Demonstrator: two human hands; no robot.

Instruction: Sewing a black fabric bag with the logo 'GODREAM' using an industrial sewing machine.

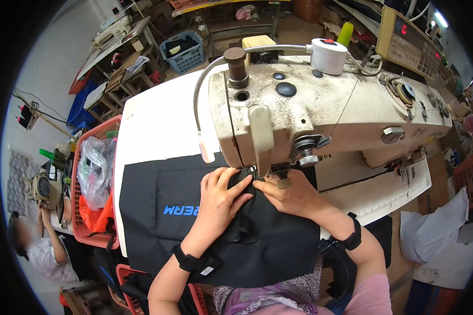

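A black fabric panel (137, 210) with blue lettering and a stitched rectangular outline lies across the white sewing table, its near edge hanging toward my lap. My left hand (219, 198) rests flat on it, fingers stretched and slightly apart, with the fingertips close to the needle area. From the right, my right hand (289, 193) holds the cloth beside the presser foot (253, 171), its fingers close together. The machine's parts partly cover those fingers. Above both hands stands the head of a worn white sewing machine (270, 73). A dark band circles each wrist.
Left of the white table (147, 113) stands a red basket (76, 210) holding plastic bags. A control box (412, 42) sits at the upper right. A blue crate (183, 65) is on the floor beyond. Another person (50, 252) works at a machine on the far left. A white sack (433, 231) lies at right.
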